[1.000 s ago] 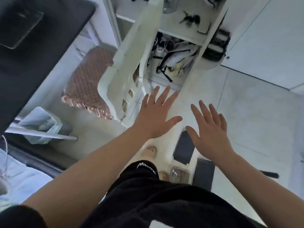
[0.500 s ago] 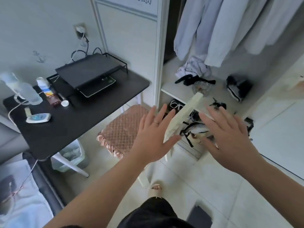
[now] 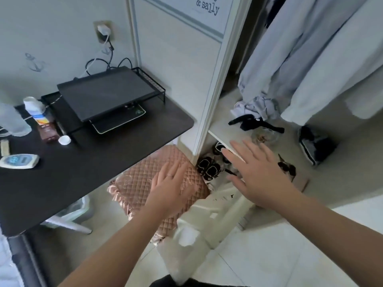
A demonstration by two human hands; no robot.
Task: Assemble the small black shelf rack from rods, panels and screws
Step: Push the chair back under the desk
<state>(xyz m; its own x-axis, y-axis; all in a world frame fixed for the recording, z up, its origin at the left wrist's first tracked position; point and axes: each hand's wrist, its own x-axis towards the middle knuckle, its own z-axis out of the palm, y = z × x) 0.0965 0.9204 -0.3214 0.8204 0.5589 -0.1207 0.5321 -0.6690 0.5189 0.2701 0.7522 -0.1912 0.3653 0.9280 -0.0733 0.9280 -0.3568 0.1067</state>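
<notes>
Bedroom corner, head view: a dark desk ran along the left wall and an open wardrobe stood to its right, with hanging clothes inside. A black rack stood at the desk's back right corner, against the wardrobe side, and looked fully built. Whether it was the rack of the task could not be told. The left hand was released, fingers straight, holding nothing, above the pink quilted stool tucked under the desk's front right corner. The right hand was likewise released, fingers spread and empty, in front of the wardrobe shelf edge. A white plastic chair showed below, between the two forearms.

Change noted: one second earlier the view pointed down at the tiles, where dark panels and a small clear box lay by the feet. The view had since lifted and those parts were out of frame. Both hands were empty then as now. Judgement: no part had been picked up, so assembly had not begun.

Room for moving: the desk corner, stool and wardrobe post crowded the left hand. Pale floor tiles at the lower right offered freer ground, though the chair stood partly in the way
</notes>
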